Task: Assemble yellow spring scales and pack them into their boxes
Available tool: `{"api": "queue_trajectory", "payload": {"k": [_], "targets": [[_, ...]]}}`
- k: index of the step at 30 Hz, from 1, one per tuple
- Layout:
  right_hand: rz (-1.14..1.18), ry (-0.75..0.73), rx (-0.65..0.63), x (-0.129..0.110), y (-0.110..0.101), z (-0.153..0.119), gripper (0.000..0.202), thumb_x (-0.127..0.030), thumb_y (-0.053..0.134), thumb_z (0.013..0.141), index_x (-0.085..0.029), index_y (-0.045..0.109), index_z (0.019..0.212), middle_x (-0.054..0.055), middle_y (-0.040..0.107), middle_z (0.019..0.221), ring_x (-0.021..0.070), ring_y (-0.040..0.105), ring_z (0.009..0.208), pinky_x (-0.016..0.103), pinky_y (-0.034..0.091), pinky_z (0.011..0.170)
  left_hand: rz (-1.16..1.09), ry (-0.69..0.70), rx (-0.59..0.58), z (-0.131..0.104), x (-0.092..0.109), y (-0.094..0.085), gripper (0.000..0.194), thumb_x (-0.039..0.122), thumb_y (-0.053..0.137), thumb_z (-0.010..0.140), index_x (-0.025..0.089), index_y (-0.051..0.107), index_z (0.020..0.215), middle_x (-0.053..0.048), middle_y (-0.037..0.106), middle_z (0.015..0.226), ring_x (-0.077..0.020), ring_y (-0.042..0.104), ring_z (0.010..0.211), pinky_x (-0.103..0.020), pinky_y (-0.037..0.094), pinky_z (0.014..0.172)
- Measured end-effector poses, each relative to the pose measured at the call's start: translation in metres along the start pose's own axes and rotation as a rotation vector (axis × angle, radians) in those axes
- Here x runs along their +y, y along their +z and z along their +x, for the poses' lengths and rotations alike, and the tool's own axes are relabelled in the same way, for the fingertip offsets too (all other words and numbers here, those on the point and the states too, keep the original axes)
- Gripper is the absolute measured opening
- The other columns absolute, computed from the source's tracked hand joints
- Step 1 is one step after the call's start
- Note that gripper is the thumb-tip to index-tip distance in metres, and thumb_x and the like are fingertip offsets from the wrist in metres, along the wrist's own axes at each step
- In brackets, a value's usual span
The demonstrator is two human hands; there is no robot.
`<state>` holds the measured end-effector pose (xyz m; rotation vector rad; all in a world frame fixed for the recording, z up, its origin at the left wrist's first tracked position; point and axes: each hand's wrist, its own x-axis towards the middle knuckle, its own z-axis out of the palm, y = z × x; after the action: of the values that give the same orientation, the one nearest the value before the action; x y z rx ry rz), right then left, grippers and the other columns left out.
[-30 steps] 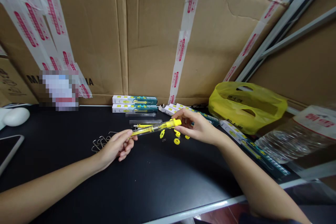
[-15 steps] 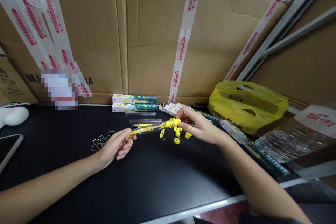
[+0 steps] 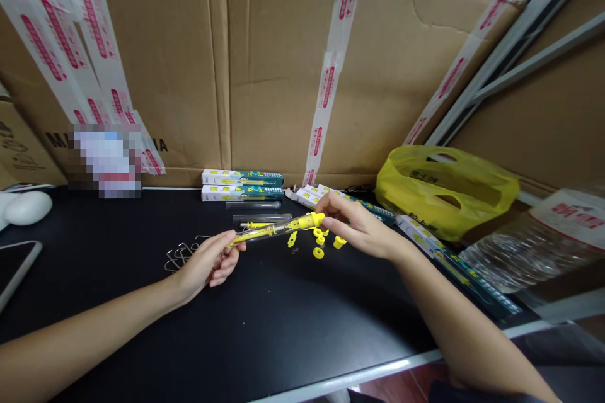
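Observation:
Above the black table I hold a spring scale [image 3: 273,230], a clear tube with yellow parts inside, tilted with its right end higher. My left hand [image 3: 211,262] is closed round its lower left end. At the upper right end, the thumb and fingers of my right hand [image 3: 353,221] pinch the yellow cap [image 3: 316,219]. Beneath the right hand lie loose yellow parts, among them a ring [image 3: 318,253] and a flat piece [image 3: 292,239], with a small dark spring [image 3: 295,250]. Several bent metal hooks [image 3: 177,255] rest beyond my left hand.
Clear tubes [image 3: 253,205] lie behind the scale, before two stacked printed boxes [image 3: 242,193]. A yellow plastic bag [image 3: 444,192], another printed box [image 3: 458,264] and a clear plastic pack [image 3: 515,252] are at the right. A large cardboard box [image 3: 278,75] walls the back.

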<state>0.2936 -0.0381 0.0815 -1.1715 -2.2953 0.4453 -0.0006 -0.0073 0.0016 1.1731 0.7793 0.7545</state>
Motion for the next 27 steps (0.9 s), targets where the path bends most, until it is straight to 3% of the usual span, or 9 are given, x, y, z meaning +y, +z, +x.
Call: {"api": "queue_trajectory", "payload": {"k": [5, 13, 15, 19, 27], "targets": [[-0.044, -0.002, -0.017, -0.0016, 0.0022, 0.0008, 0.022, -0.037, 0.038, 0.098, -0.02, 0.048, 0.088, 0.002, 0.057, 0.079, 0.0139, 0.051, 0.067, 0.027, 0.038, 0.064, 0.006, -0.002, 0.005, -0.0006, 0.0004, 0.0006, 0.036, 0.049, 0.051, 0.087, 0.013, 0.055, 0.083, 0.008, 0.035, 0.052, -0.0019, 0.023, 0.038, -0.012, 0.022, 0.031], [-0.082, -0.019, -0.037, -0.0001, 0.0045, 0.0031, 0.044, -0.04, 0.026, 0.1, -0.018, 0.049, 0.069, 0.0, 0.052, 0.064, 0.0126, 0.047, 0.059, 0.027, 0.036, 0.063, 0.018, 0.001, -0.001, -0.0006, -0.001, -0.0009, 0.038, 0.05, 0.051, 0.087, 0.013, 0.056, 0.084, 0.008, 0.036, 0.053, -0.0018, 0.023, 0.038, -0.011, 0.023, 0.031], [-0.076, -0.013, -0.028, 0.0003, 0.0042, 0.0027, 0.04, -0.04, 0.028, 0.1, -0.018, 0.049, 0.073, 0.001, 0.053, 0.066, 0.013, 0.047, 0.061, 0.027, 0.036, 0.063, 0.016, -0.002, -0.003, -0.001, -0.0006, -0.0007, 0.038, 0.05, 0.051, 0.087, 0.012, 0.056, 0.084, 0.008, 0.036, 0.053, -0.0018, 0.024, 0.038, -0.011, 0.023, 0.031], [0.025, -0.002, -0.014, -0.0005, 0.0037, 0.0003, 0.018, -0.038, 0.039, 0.097, -0.02, 0.043, 0.098, 0.001, 0.056, 0.08, 0.0141, 0.051, 0.067, 0.026, 0.038, 0.062, -0.005, 0.001, -0.002, -0.0013, -0.0005, -0.0003, 0.038, 0.051, 0.051, 0.087, 0.013, 0.055, 0.085, 0.009, 0.036, 0.053, -0.0018, 0.023, 0.038, -0.011, 0.022, 0.031], [-0.04, 0.004, -0.026, -0.0018, 0.0035, 0.0009, 0.024, -0.038, 0.035, 0.098, -0.02, 0.046, 0.087, 0.001, 0.057, 0.077, 0.014, 0.05, 0.066, 0.027, 0.038, 0.063, -0.006, -0.003, -0.009, -0.0009, -0.0002, -0.0004, 0.037, 0.05, 0.051, 0.087, 0.013, 0.055, 0.085, 0.009, 0.035, 0.052, -0.0018, 0.023, 0.038, -0.012, 0.023, 0.031]]}}
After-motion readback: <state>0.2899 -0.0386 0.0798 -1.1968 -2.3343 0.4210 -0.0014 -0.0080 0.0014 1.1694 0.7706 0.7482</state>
